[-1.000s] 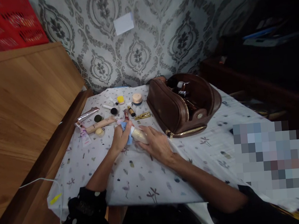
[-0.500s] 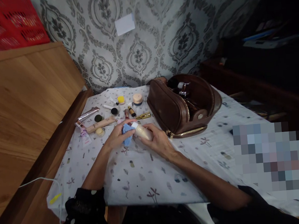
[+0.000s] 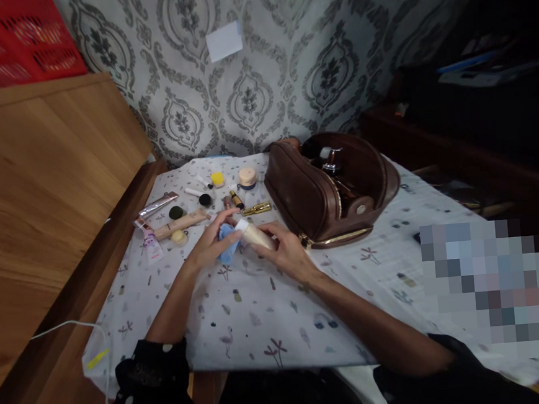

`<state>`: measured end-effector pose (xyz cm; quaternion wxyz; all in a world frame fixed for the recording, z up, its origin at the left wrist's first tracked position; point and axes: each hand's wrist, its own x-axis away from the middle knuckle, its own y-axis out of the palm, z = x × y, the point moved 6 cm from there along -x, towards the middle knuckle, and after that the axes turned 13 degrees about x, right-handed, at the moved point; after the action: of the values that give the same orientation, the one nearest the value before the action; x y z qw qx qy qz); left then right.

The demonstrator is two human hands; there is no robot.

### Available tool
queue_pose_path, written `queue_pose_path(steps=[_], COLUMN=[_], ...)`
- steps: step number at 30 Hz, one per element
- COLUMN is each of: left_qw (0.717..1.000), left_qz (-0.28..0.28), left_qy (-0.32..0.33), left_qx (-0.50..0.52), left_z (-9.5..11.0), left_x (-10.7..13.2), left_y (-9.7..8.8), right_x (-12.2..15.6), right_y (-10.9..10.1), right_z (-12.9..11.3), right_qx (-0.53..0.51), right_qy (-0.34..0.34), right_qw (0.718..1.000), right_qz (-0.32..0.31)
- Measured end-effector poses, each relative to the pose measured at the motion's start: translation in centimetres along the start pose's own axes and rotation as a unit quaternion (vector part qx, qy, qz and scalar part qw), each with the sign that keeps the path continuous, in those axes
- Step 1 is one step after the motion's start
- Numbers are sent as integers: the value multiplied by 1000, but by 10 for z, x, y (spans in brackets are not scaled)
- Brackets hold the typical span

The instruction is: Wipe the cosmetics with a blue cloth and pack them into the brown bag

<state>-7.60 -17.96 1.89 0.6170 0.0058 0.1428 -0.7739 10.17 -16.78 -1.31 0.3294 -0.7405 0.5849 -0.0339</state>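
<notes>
Far to the left of the brown leather toiletry bag [image 3: 329, 191], a wooden board [image 3: 40, 195] leans along the edge of the table [image 3: 260, 315], which is spread with a white printed cloth. On that cloth, well left of the bag, lie a small pink tube [image 3: 153, 246], a silver tube [image 3: 158, 204], a long beige tube [image 3: 181, 224] and a dark round lid [image 3: 176, 212]. Nearer the bag, still on its left, sit a yellow sponge [image 3: 217, 179], a round peach jar [image 3: 247, 177] and a gold lipstick [image 3: 257, 209]. In front of these, to the bag's lower left, the left hand [image 3: 208, 247] has its fingers closed on a blue cloth [image 3: 229, 247] and presses it against the white-capped end of a cream bottle [image 3: 258, 235]. The bottle is raised just off the table and tilted, cap toward the left, just left of the bag's gold zip. The right hand [image 3: 287, 250] is clamped around the bottle's body from the bag's side, fingers curled over it. The bag stands unzipped, with a silver-topped pump bottle [image 3: 330, 157] showing in its mouth.
</notes>
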Motion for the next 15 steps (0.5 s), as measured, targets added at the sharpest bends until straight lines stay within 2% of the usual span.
queue_pose_path(steps=[2, 5, 6, 8, 11, 15], left_qw=[999, 999, 999, 1000, 999, 998], left_qz=[21, 10, -3, -28, -43, -41], left_qy=[-22, -26, -19, -1, 18, 13], left_qx=[-40, -42, -32, -10, 18, 45], left_z=[-5, -5, -2, 3, 9, 6], left_x=[0, 0, 0, 1, 3, 2], left_y=[1, 2, 3, 3, 2, 2], right_x=[1, 5, 7, 12, 20, 25], right_y=[1, 11, 16, 26, 34, 37], right_z=[-1, 2, 3, 2, -3, -8], right_qx=[-5, -107, -171, -306, -432, -480], right_qy=[8, 68, 98, 157, 206, 239], right_qw=[1000, 987, 970, 914, 834, 786], right_qz=[-16, -104, -143, -215, -275, -308])
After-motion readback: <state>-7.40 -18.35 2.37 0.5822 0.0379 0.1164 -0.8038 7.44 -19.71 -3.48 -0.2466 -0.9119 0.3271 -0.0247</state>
